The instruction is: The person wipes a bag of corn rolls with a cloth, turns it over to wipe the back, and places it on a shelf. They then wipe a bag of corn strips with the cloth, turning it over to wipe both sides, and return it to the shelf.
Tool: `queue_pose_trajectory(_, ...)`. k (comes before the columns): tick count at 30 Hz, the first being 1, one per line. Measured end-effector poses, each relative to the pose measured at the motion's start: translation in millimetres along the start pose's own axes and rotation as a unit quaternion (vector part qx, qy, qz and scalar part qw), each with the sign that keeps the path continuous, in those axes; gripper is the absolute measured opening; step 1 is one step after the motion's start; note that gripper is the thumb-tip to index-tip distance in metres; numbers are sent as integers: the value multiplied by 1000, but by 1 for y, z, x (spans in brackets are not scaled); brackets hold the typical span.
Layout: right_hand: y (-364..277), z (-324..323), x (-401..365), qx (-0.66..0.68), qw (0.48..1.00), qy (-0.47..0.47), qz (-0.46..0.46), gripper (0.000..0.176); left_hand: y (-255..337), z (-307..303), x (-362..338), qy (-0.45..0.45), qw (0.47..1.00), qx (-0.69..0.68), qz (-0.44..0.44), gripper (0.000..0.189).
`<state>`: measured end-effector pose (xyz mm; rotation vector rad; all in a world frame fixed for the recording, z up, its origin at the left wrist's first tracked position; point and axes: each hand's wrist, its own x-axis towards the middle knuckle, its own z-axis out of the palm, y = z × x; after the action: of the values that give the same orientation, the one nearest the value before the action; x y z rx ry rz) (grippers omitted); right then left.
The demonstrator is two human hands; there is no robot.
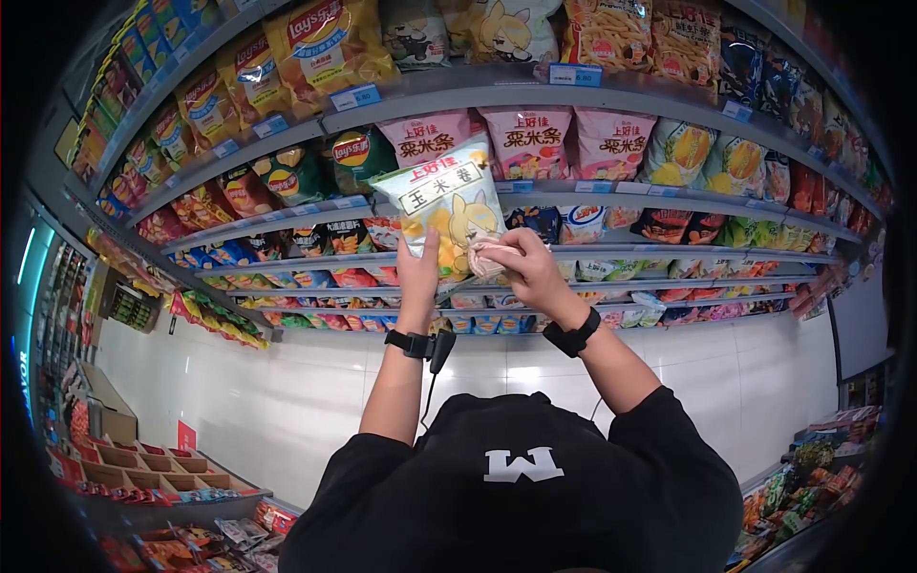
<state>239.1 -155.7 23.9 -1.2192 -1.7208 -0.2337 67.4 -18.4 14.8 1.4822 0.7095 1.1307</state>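
Observation:
A pale green and white snack bag (468, 205) with a yellow cartoon animal on its front is held up, slightly tilted, before the shelves. My left hand (418, 272) grips its lower left side, thumb across the front. My right hand (532, 274) pinches a bunched, light pink cloth (488, 258) against the bag's lower right part. Both wrists wear black bands, and a small black device with a cable hangs at the left one. The bag's back and the left fingers behind it are hidden.
Curved-looking shelves full of snack bags span the view, with pink bags (530, 143) and yellow chip bags (330, 53) behind my hands. Blue price tags (355, 97) line the shelf edges. A divided wooden display (158, 463) stands lower left. Packaged goods (802, 492) fill the lower right.

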Motion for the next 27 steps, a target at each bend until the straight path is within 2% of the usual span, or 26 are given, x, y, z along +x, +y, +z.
queue_pose_trajectory(2,-5,3,-4,0,1000,-6,4,55,-3,-1,0,52,993,-103,-40,55)
queue_pose_trajectory(5,-6,16,-6,19,979,135,148,55,0,7,-4,47,993,-101,-27,53)
queue_pose_trajectory(8,-20,23,-3,-27,970,186,156,53,-2,10,-4,42,992,-121,-8,53)
queue_pose_trajectory(9,-21,23,-4,-74,983,153,63,52,1,10,-4,40,992,-121,-10,53)
queue_pose_trajectory(10,-20,22,-6,-75,983,152,66,52,3,11,-3,46,989,-141,-18,54)
queue_pose_trajectory(12,-19,19,-6,-113,991,60,-34,47,3,10,-5,50,985,-160,-27,55)
queue_pose_trajectory(14,-18,14,-2,-128,988,86,-26,51,1,10,-6,30,982,-184,-38,56)
queue_pose_trajectory(16,-13,15,-4,-131,969,180,104,49,3,9,-9,38,982,-180,-36,56)
queue_pose_trajectory(17,-13,17,-7,-114,970,183,110,50,4,10,-10,46,983,-174,-34,55)
queue_pose_trajectory(20,-20,26,-16,-65,995,79,-21,47,-1,12,-11,57,975,-211,-28,54)
queue_pose_trajectory(21,-18,22,-19,-70,994,79,-21,47,1,11,-12,55,969,-234,-50,54)
queue_pose_trajectory(24,-16,23,-20,-79,989,122,26,48,5,13,-21,46,974,-220,-29,54)
queue_pose_trajectory(26,-14,20,-13,-20,961,208,180,50,3,9,-23,57,979,-195,-26,55)
queue_pose_trajectory(27,-12,19,-10,-10,958,204,202,50,0,6,-24,47,989,-143,-15,56)
